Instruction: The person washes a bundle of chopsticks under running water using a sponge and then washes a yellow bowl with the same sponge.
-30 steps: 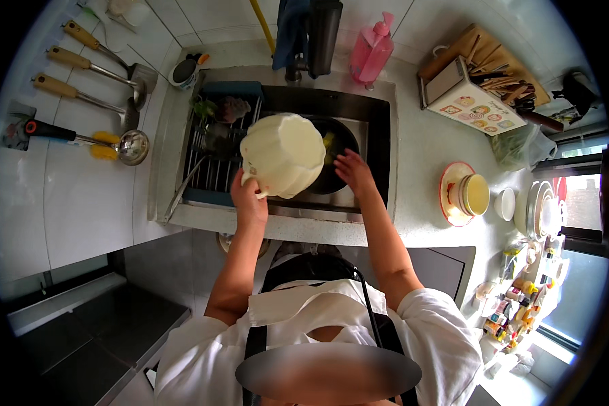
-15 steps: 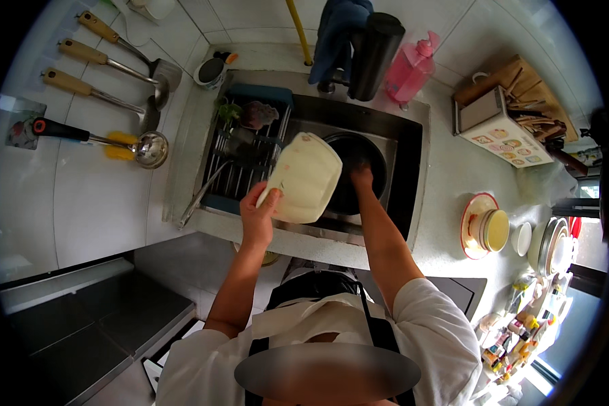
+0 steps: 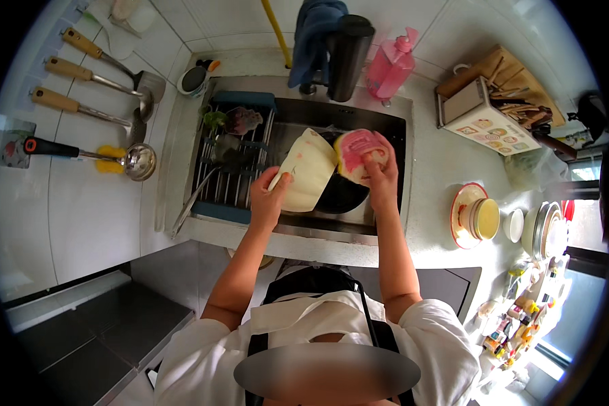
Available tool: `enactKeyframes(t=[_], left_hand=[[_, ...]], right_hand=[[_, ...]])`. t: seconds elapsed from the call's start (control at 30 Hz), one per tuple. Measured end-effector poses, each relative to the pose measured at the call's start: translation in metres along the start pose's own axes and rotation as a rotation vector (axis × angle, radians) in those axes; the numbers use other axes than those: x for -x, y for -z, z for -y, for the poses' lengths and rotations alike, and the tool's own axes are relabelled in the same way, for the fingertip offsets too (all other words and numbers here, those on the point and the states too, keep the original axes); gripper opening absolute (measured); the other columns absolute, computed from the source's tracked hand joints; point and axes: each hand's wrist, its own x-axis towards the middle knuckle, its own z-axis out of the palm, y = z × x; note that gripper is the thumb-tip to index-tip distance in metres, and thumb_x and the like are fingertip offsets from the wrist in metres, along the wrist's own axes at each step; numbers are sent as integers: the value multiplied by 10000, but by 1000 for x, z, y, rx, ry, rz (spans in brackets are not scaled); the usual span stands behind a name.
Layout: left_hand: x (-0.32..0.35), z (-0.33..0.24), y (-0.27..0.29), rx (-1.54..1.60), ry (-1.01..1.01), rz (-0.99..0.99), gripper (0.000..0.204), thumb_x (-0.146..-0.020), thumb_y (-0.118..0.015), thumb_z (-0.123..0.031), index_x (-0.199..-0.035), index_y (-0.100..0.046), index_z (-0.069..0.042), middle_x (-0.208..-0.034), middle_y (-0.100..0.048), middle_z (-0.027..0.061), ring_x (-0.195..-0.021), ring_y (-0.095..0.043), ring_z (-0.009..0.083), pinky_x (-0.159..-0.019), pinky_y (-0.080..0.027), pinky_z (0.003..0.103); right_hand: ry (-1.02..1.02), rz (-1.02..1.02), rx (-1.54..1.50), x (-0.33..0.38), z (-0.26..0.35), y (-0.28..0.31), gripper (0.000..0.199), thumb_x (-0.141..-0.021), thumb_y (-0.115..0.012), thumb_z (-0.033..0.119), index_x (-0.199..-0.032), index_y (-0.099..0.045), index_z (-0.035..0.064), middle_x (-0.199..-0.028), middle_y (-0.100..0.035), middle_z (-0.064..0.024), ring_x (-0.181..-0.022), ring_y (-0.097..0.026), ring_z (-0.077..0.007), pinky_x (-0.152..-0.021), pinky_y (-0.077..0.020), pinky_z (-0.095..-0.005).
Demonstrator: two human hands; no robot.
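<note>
Cream bowl (image 3: 307,170) and pink sponge (image 3: 356,150) held above sink's (image 3: 386,115) rim.

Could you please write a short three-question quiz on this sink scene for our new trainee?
1. True or false: the left hand holds the cream bowl tilted over the sink.
2. What does the right hand hold?
A. a ladle
B. a pink sponge
C. a knife
3. Fill in: the pink soap bottle stands behind the sink, to the right of the black ______.

Key
1. True: the grip is on the bowl's rim, and the bowl is tipped on edge.
2. B, pressed beside the bowl.
3. Flask.
</note>
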Motion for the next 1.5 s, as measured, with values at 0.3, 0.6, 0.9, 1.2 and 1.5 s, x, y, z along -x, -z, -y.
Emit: enactKeyframes(t=[0.3,0.6,0.9,1.2,1.5], left_hand=[[3,-2,-34,14,8,106,239,-797,-612,-228,-893,-574,-13,-760,-563,-6,-686,-488,49,-616,-399,194],[13,-10,-40,-245,-174,169,195,-798,-599,-190,-856,-578,-5,-706,-573,0,-644,-499,54,-577,-404,199],[23,-9,-26,7,-50,97,260,-776,-638,-231,-886,-584,-2,-758,-592,12,-678,-517,62,-606,-414,196],[16,-12,-26,-86,-73,87,276,-766,-651,-252,-873,-583,-7,-738,-579,7,-673,-505,61,-610,-414,201],[-10,0,-12,222,-61,-163,223,-791,-624,-206,-865,-574,-1,-768,-574,27,-647,-522,94,-573,-437,243]], right_hand=[[921,236,830,-8,11,-17,433,-670,-609,43,-1091,-546,121,-1181,-462,-137,-1033,-464,-297,-887,-392,-364],[731,293,1030,-4,29,-28,361,-823,-452,296,-1098,-544,81,-1117,-508,-135,-998,-472,-284,-873,-360,-360],[-478,298,216,-45,-18,15,440,-869,-390,415,-1106,-538,76,-971,-580,-72,-856,-542,-165,-799,-404,-284],[666,365,733,-18,12,-18,352,-779,-517,202,-1106,-540,77,-1076,-531,-145,-1000,-479,-285,-891,-359,-361],[856,211,952,38,10,-26,491,-647,-619,160,-1121,-505,98,-1203,-422,-140,-1083,-399,-346,-926,-321,-435]])
